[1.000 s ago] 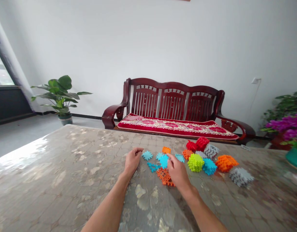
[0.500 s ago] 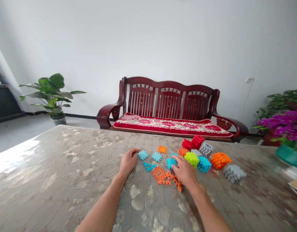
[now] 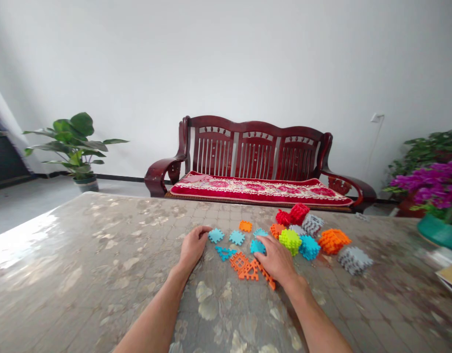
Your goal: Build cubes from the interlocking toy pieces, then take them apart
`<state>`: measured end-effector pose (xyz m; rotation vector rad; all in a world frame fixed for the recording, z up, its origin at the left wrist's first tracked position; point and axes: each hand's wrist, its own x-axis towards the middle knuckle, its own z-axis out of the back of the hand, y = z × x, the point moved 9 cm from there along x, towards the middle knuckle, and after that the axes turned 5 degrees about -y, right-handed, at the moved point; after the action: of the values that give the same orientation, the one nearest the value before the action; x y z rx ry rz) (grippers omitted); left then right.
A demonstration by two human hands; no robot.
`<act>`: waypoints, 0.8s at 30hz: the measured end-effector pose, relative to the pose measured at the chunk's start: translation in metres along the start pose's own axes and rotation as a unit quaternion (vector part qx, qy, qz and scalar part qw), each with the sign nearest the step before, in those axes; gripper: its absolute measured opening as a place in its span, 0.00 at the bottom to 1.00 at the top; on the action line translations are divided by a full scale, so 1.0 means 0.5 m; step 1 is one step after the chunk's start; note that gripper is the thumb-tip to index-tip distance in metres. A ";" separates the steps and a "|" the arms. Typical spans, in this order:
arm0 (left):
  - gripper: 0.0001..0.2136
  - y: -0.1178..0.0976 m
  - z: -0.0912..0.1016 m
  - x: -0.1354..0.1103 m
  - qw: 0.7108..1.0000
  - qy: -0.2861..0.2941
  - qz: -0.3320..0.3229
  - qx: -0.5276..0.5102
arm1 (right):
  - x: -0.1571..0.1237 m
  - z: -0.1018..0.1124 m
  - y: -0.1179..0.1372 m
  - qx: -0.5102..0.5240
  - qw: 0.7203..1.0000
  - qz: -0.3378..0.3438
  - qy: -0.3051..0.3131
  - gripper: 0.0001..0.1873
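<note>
My left hand [image 3: 193, 247] rests on the table with fingers curled, the fingertips against the left edge of a light blue interlocking tile [image 3: 216, 235]. A second light blue tile [image 3: 236, 238] lies flat to its right. My right hand [image 3: 276, 259] has thumb and fingers closed around a brighter blue interlocking tile [image 3: 257, 246]; part of another blue tile [image 3: 261, 232] shows just behind the fingers. Between the hands lie a blue triangular piece [image 3: 225, 253], an orange window piece [image 3: 239, 262], an orange triangular piece [image 3: 250, 270] and a narrow orange piece [image 3: 267, 277] under my right hand.
Right of my right hand stand stacks of tiles: lime green [image 3: 290, 241], blue [image 3: 309, 248], orange [image 3: 333, 241], grey [image 3: 354, 260] and red [image 3: 299, 213]. An orange frame piece [image 3: 245, 226] lies farther back. A teal flowerpot [image 3: 439, 233] is at the right; a wooden bench [image 3: 255, 152] stands beyond the table.
The whole view has shifted slightly. Both hands keep nearly the same places beside the tiles, and the right hand still holds the blue tile.
</note>
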<state>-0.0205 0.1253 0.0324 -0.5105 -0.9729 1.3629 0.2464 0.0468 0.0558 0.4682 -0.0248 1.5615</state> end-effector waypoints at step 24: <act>0.13 0.007 -0.004 0.002 1.000 0.014 0.003 0.006 | 0.007 0.177 -0.100 0.047 0.967 -0.138 -0.209 0.28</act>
<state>-0.0212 0.1275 0.0289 -0.5232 -0.9414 1.3629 0.3190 0.0262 0.1241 0.8358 -0.2024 1.1727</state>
